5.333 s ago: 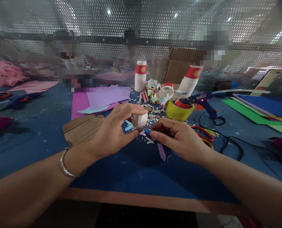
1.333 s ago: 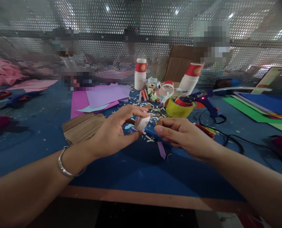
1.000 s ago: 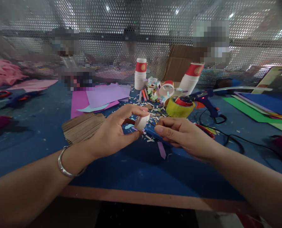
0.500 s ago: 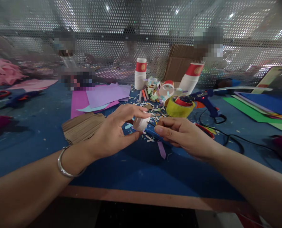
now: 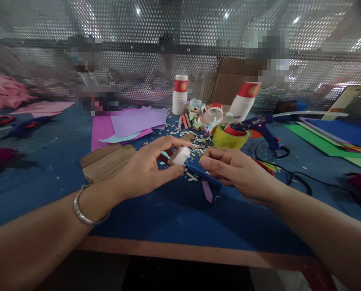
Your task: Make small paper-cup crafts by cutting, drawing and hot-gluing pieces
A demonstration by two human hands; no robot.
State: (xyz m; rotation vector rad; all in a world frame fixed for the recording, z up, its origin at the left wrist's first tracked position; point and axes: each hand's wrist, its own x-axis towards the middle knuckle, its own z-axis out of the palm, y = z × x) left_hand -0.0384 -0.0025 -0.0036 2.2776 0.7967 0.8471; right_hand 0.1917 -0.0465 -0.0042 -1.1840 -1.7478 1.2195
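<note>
My left hand, a silver bangle at its wrist, grips a small white round piece between fingers and thumb; it resembles the cut-off bottom of a paper cup. To its right, my right hand is closed in a pinch, thumb against forefinger, a short gap away from the white piece. Whatever it pinches is hidden or too thin to make out. Beneath the hands a long blue object lies on the table, close to a purple paper strip.
Paper scraps litter the middle, below two stacks of paper cups. A yellow tape roll and a glue gun with a black cord lie right. Corrugated cardboard and purple sheets lie left, coloured sheets far right.
The white piece has turned and tilted in my left hand, whose fingers have opened slightly around it. My right hand has drawn slightly away; the thin dark tip seen at its fingers no longer shows.
</note>
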